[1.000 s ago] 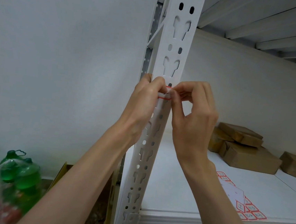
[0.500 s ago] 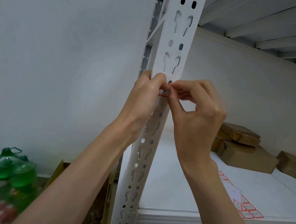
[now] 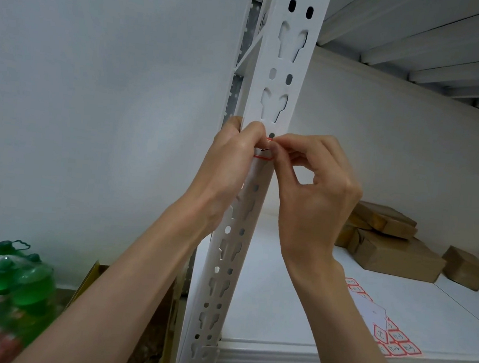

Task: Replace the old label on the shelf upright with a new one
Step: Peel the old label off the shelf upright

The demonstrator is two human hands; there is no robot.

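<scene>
both hands are working the red-edged label (image 3: 264,154) on the white upright (image 3: 282,68), left hand (image 3: 231,166) gripping the post, right hand (image 3: 316,194) pinching the label's edge.

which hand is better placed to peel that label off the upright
Probably the right hand: its thumb and forefinger already pinch at the label. The left hand wraps the upright beside it, which suits steadying better.
</scene>
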